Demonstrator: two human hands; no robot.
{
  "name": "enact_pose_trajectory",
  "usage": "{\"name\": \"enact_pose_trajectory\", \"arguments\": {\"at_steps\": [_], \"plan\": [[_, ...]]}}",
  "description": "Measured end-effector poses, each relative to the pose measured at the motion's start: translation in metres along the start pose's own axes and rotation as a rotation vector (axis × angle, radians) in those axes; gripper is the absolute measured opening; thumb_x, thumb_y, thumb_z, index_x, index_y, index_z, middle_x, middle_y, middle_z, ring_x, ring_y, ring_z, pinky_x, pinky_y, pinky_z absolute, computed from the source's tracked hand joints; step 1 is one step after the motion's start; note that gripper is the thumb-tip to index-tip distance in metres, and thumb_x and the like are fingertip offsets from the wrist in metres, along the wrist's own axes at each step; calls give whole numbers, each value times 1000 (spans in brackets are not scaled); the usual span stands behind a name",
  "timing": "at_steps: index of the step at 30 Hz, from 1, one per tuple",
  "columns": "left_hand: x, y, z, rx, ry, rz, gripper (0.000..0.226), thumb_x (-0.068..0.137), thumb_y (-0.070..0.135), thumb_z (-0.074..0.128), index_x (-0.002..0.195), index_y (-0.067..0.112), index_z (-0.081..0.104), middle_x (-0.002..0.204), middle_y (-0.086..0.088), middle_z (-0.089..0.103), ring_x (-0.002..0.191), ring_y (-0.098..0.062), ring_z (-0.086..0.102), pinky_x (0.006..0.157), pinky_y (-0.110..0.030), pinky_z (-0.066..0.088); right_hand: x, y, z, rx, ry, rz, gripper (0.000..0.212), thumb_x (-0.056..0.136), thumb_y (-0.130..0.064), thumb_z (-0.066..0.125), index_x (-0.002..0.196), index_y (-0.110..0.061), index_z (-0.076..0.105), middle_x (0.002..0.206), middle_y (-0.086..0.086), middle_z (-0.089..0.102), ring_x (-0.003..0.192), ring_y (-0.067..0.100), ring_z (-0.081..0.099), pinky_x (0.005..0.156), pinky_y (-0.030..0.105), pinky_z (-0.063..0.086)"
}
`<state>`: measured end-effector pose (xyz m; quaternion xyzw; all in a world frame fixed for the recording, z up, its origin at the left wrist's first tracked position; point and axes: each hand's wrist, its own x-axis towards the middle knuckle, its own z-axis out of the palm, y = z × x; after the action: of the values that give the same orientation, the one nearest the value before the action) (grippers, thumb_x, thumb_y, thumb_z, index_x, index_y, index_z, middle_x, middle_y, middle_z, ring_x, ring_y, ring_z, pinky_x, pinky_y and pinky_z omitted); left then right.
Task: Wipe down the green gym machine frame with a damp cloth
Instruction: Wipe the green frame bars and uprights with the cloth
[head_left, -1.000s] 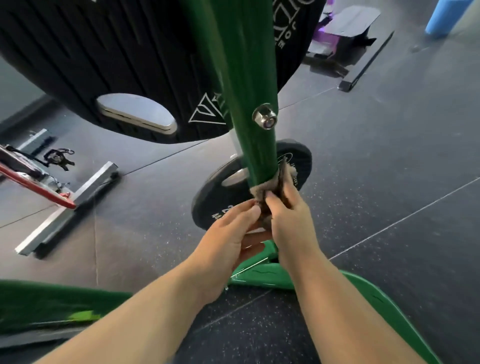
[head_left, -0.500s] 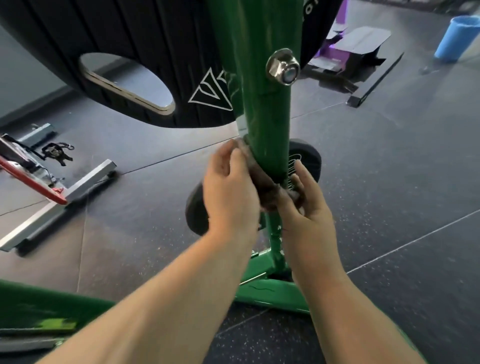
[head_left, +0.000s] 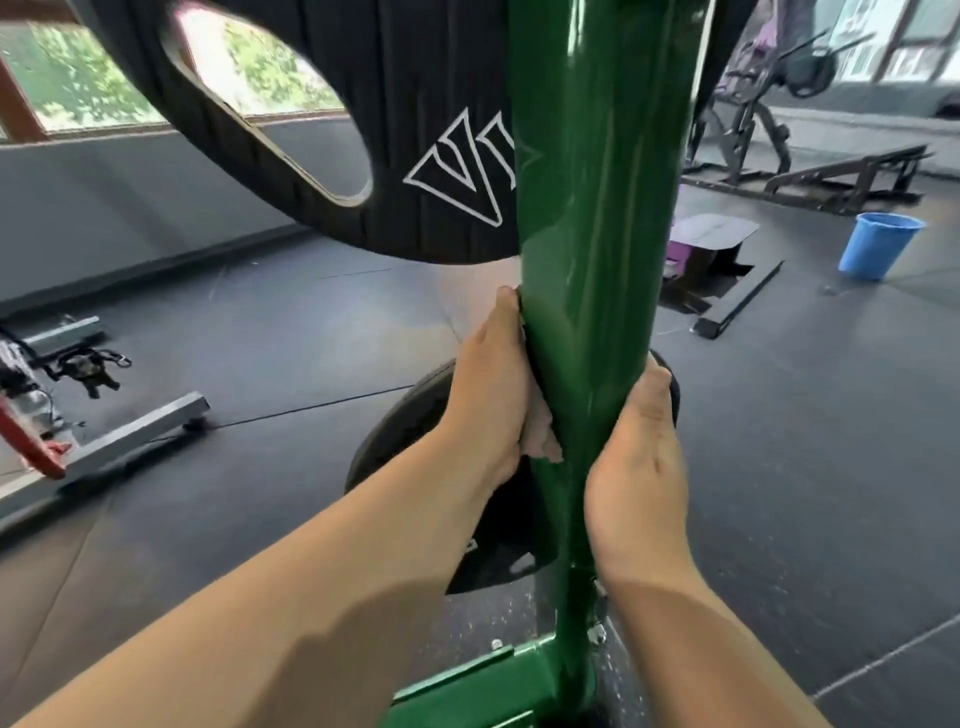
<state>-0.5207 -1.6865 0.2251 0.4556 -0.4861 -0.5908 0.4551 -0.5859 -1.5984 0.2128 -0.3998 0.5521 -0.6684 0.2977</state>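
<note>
A glossy green upright post (head_left: 592, 218) of the gym machine frame rises through the middle of the head view, joined to a green base bar (head_left: 467, 691) at the floor. My left hand (head_left: 488, 395) grips the post's left side with a pale cloth (head_left: 540, 439) bunched under its palm. My right hand (head_left: 634, 457) wraps the post's right side, its fingers hidden behind the post. Most of the cloth runs behind the post and is hidden.
A large black weight plate (head_left: 363, 130) hangs behind the post at the top. A smaller black plate (head_left: 395, 447) stands on the floor behind my hands. A grey metal beam (head_left: 130, 436) lies at left, a blue bucket (head_left: 878, 244) at right.
Both hands have slid up the green post with the cloth, from near its foot to its middle. The view has tilted up, and the bolt on the post has left the frame.
</note>
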Motion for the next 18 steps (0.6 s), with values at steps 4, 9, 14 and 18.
{"name": "enact_pose_trajectory", "arguments": {"at_steps": [4,9,14,18], "plan": [[0,-27,-1,-64,-114,-12,68,96,63,31,101,8,70,84,-17,65,60,-27,63,45,-24,50,-2,26,2,43,-10,-141,26,95,-58,18,103,-63,42,87,-59,49,90,-37,43,77,-8,31],[20,25,-4,-240,-276,225,71,96,66,29,112,6,63,88,-22,66,75,-30,66,65,-34,57,-2,59,-3,13,-11,-227,32,88,-66,18,109,-69,41,103,-56,49,105,-32,42,90,1,31],[38,9,0,-201,-367,170,71,94,68,30,101,7,66,90,-16,66,76,-28,64,68,-31,53,1,62,4,-65,74,-274,28,91,-72,13,99,-85,37,100,-64,38,104,-36,36,82,-9,27],[43,-20,-2,-77,-420,110,69,86,68,35,85,7,66,113,-26,53,105,-39,41,78,-45,37,13,79,8,-104,250,-432,48,88,-80,10,117,-69,47,126,-30,54,127,-1,46,110,28,36]]}}
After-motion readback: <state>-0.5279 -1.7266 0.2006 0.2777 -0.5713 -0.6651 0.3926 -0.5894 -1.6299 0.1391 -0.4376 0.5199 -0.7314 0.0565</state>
